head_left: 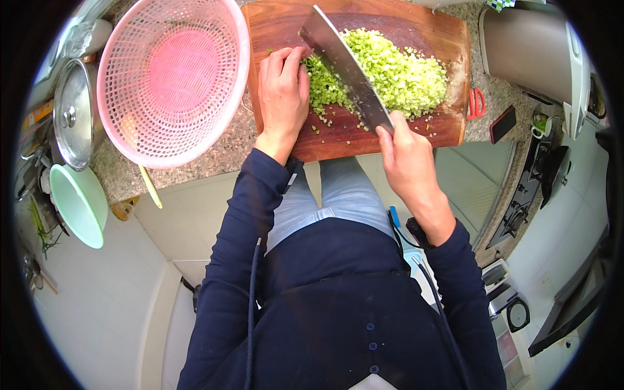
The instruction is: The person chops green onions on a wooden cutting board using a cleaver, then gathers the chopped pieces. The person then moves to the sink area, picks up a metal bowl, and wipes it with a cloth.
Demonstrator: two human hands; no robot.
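Observation:
My right hand [407, 158] grips the handle of a broad cleaver [341, 68]. Its blade slants up and to the left across a heap of finely chopped pale-green vegetable [397, 73]. Darker green bits [321, 85] lie on the blade's left side, and small crumbs cling to the metal. Beside those bits, my left hand [284, 87] rests with bent fingers at the left side of the wooden cutting board [341, 141]. Its fingertips are partly hidden, so whether they pinch any vegetable is unclear.
A pink plastic colander [183, 70] stands left of the board, with a pale-yellow handle [150, 187] jutting out below it. Farther left are a glass pot lid [74, 114] and a mint-green bowl [80, 207]. Red-handled scissors [475, 103] and a phone [502, 125] lie at right.

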